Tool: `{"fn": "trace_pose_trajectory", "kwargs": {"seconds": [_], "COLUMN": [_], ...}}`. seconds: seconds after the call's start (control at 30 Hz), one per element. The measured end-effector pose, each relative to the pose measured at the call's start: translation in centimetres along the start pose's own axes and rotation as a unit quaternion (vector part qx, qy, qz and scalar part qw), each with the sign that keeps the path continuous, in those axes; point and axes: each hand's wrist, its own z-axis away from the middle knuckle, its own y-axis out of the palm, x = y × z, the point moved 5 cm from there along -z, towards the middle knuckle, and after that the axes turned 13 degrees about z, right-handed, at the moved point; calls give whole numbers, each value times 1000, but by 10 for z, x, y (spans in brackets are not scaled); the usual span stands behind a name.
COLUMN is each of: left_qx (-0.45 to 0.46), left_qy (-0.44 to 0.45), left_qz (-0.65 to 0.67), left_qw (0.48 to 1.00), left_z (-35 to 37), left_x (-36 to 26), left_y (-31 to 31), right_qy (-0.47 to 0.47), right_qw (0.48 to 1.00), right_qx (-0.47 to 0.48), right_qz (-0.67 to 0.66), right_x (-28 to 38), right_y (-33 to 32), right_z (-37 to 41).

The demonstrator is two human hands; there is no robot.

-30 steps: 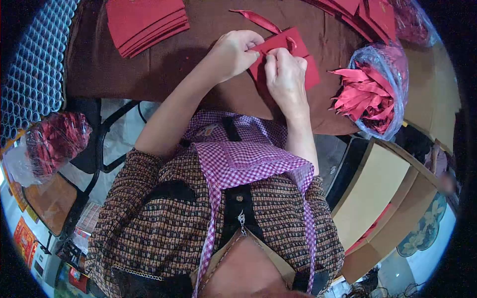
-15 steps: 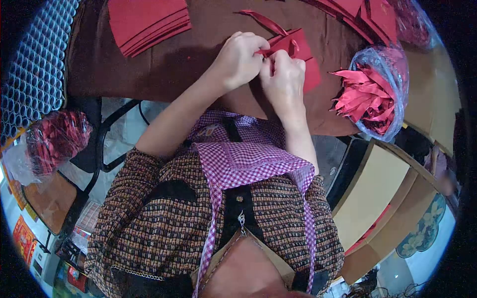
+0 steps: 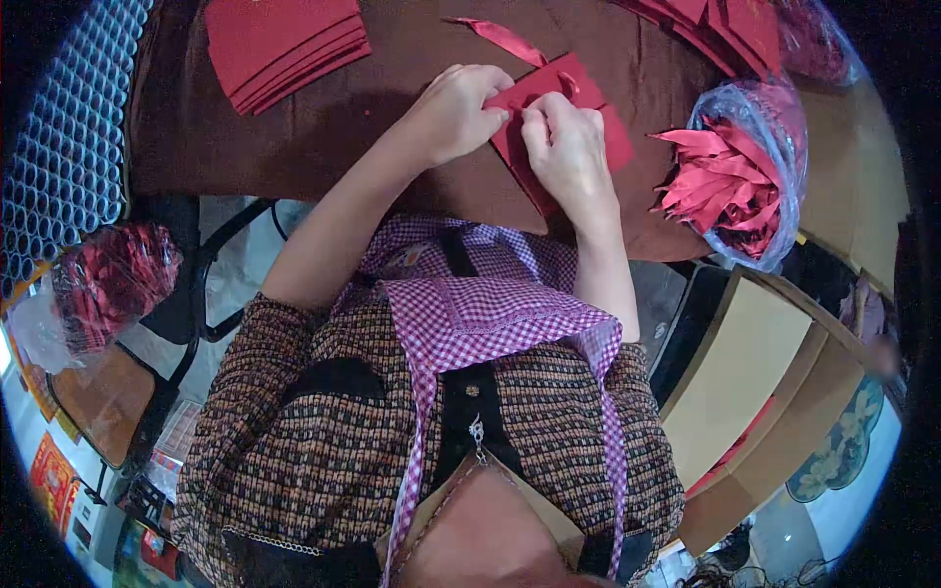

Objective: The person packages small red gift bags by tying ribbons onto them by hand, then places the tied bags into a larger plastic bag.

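A stack of red sheets [image 3: 289, 44] is seen at eleven o'clock on the brown table [image 3: 294, 137]. At twelve, a red paper piece [image 3: 544, 86] is pinched by the left hand [image 3: 451, 113] and right hand [image 3: 569, 157], apparently mid-fold; a firmly pressed, aligned crease seems called for next. A bag of red strips [image 3: 730, 186] is seen at two.

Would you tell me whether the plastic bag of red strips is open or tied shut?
Open: the plastic bag gapes at its mouth, red strips poking out.
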Motion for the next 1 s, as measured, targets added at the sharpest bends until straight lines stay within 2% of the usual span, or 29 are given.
{"fn": "trace_pose_trajectory", "kwargs": {"seconds": [0.07, 0.37, 0.47, 0.57, 0.63, 0.77, 0.83, 0.9, 1.0], "left_qx": [-2, 2, -21, 6, -29, -22, 1, 0, 116], "left_qy": [-4, -15, -18, -17, 51, 118, 75, 99, 47], "left_qz": [-1, 15, 40, -27, -57, -160, -44, -23, 2], "left_qw": [1000, 1000, 999, 999, 997, 980, 996, 995, 992], "left_z": [-1, -1, -1, -1, 1, 0, 0, -2, -9], "left_x": [-1, -2, -5, -11, -15, -23, -20, -19, -9], "left_y": [0, 2, -1, 1, 2, 8, 2, -7, -10], "right_qy": [-27, -27, -16, -32, -31, -35, -42, -56, -50], "right_qw": [1000, 999, 1000, 999, 998, 997, 997, 996, 998], "right_qx": [-7, -25, 1, -7, -13, -46, -49, -55, -33], "right_qz": [11, 26, 3, 32, 50, 44, 43, 41, -11], "right_x": [2, 2, -1, 2, 9, 12, 11, 9, 4], "right_y": [-1, -1, 2, 2, 2, 4, 2, -2, -15], "right_z": [0, -2, -2, -3, -4, -2, -1, 1, -2]}}
